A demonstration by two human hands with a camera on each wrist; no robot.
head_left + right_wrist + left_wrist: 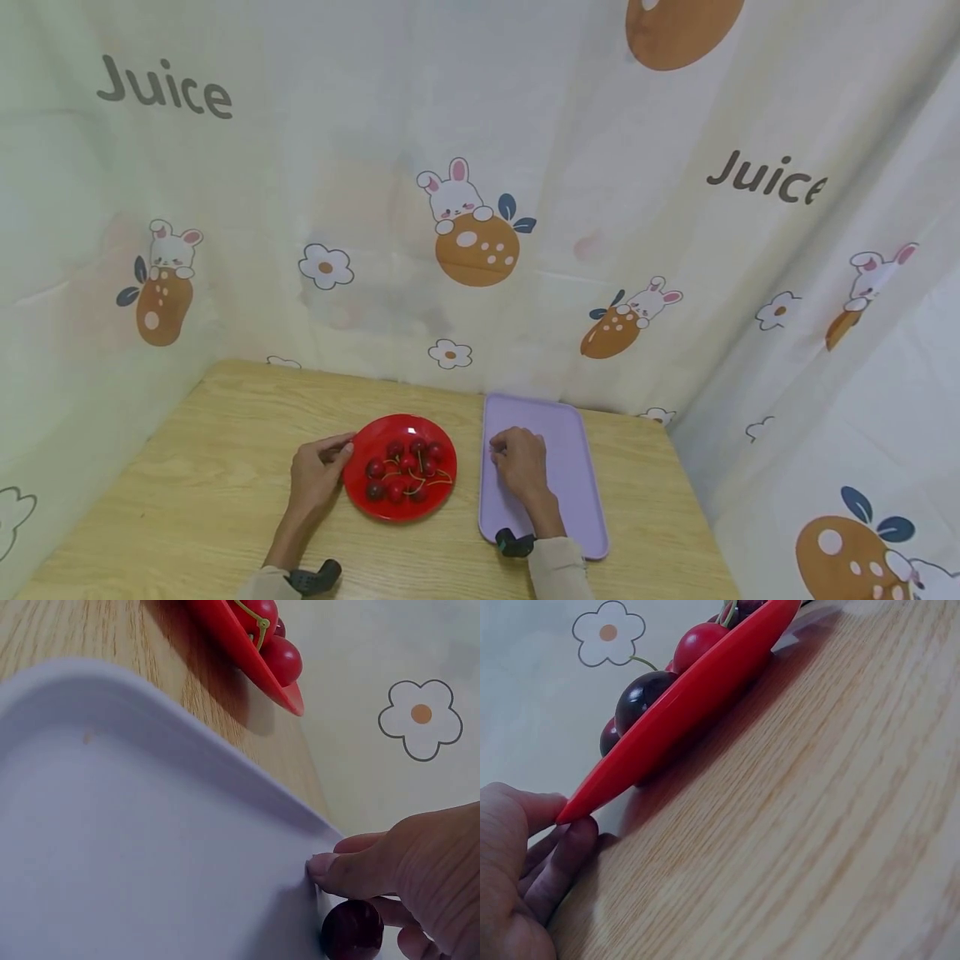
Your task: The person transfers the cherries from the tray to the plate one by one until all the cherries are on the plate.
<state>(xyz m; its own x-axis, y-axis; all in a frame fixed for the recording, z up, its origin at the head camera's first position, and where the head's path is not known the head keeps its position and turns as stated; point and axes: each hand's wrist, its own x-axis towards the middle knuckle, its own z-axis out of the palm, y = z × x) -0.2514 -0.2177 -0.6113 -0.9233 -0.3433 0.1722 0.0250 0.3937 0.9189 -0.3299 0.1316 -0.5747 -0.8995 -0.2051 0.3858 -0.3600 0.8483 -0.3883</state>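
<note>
My left hand [316,473] pinches the left rim of a round red plate [360,497], thumb on top and fingers beneath. Dark red cherries [396,490] with green stems lie grouped on the plate. Over the lilac tray [572,467], my right hand [521,463] has its thumb and fingers drawn together. The right wrist view shows a single dark cherry [352,931] just below the thumb, with what looks like its thin stem between the fingertips. From the head, that cherry is hidden by the hand.
Plate and tray stand side by side on a light wooden table [225,442], the tray to the right. A pale curtain [360,167] with rabbits, fruit and flowers hangs behind the table and along its sides. Dark wrist devices [315,577] sit at both sleeves.
</note>
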